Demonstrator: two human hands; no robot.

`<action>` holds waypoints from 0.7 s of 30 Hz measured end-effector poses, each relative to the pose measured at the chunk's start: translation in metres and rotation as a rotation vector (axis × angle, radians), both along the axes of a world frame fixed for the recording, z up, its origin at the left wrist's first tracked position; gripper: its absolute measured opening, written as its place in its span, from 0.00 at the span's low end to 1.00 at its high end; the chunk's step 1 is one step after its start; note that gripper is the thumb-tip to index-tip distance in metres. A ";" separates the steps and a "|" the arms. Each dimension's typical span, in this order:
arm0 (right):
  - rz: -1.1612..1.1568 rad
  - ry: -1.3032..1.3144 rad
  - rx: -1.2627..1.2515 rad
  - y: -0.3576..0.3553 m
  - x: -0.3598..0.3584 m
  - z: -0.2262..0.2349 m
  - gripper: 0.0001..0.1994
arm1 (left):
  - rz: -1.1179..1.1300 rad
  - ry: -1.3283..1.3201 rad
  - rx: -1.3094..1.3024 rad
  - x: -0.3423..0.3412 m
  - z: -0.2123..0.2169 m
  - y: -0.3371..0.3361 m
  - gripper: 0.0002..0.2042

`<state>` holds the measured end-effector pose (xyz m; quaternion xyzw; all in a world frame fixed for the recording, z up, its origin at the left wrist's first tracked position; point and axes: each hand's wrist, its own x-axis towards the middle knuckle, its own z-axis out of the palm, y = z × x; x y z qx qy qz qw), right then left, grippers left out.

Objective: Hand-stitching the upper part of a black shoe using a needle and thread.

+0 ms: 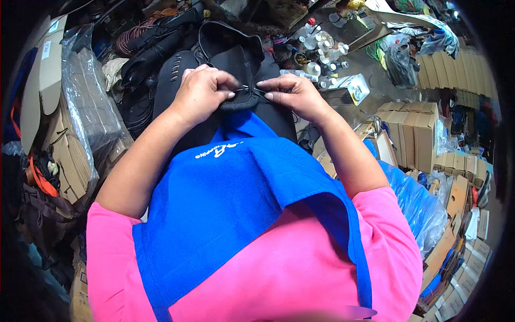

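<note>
One black piece [241, 63] with a rimmed edge lies just beyond the one blue apron [214, 182]; one thin strand [244, 87] crosses it. The two hands, left [203, 90] and right [301, 95], face each other there, fingers nearly pinched, exact grip unclear; both bare forearms angle inward.

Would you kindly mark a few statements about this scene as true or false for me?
1. The bare left hand and bare right hand are at a soft-looking black item. True.
2. The apron is green. False: it is a blue cloth apron.
3. A pink short-sleeved shirt shows around the apron. True.
4. Bottles stand at the picture's lower left. False: the white plastic bottles are beyond the right hand.
</note>
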<state>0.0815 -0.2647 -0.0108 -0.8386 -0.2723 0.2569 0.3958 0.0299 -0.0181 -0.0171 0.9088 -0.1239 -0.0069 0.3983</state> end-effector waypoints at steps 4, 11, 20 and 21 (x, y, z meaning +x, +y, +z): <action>-0.200 0.456 0.264 0.003 0.002 -0.003 0.15 | 0.069 0.155 -0.066 0.002 0.011 -0.008 0.10; -0.168 0.456 0.234 0.007 0.005 -0.002 0.13 | 0.087 0.224 -0.109 0.003 0.004 -0.013 0.12; -0.111 0.468 0.150 0.003 0.010 0.003 0.14 | 0.198 0.362 -0.118 0.007 0.010 -0.016 0.11; -0.114 0.466 0.151 0.002 0.010 0.003 0.14 | 0.176 0.301 -0.085 0.005 0.010 -0.014 0.10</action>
